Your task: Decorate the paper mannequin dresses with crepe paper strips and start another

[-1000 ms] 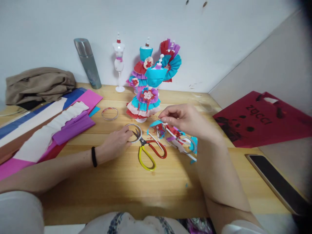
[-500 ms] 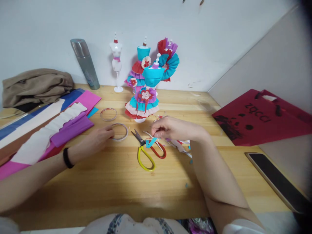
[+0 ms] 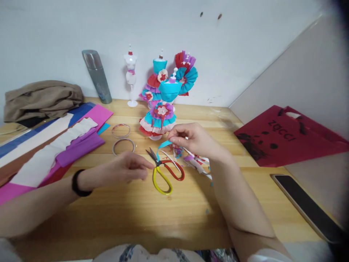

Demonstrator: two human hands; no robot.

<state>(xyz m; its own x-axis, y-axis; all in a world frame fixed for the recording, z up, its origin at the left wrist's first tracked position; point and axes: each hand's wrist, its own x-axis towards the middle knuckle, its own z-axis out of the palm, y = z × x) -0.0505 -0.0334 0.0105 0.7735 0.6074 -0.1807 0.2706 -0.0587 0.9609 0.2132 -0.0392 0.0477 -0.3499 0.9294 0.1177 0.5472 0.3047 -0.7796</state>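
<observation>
My right hand [image 3: 191, 140] is closed in a pinch on a narrow turquoise paper strip [image 3: 161, 145], which curls down behind the scissors. My left hand [image 3: 128, 168] holds nothing, its index finger stretched out towards the yellow handle. I cannot tell whether the fingertip touches it. The scissors [image 3: 158, 163], with dark blades and one yellow and one red handle, lie on the table with blades slightly apart. Two thin rings, a grey one [image 3: 113, 146] and a reddish one [image 3: 112, 131], lie just beyond my left hand. Beside my right hand are paper scraps [image 3: 197, 165].
Behind stand small dress-form stands in paper ruffles [image 3: 158, 118] and a bare white one [image 3: 131, 78]. A flask [image 3: 97, 78] leans at the wall. Folded crepe paper [image 3: 79, 149] and brown cloth [image 3: 40, 98] lie left; a red bag [image 3: 286, 142] and phone [image 3: 302, 203] right.
My left hand has left the grey ring, which now lies further left, and moved right to the scissors. My right hand has lifted the turquoise strip slightly away from me.
</observation>
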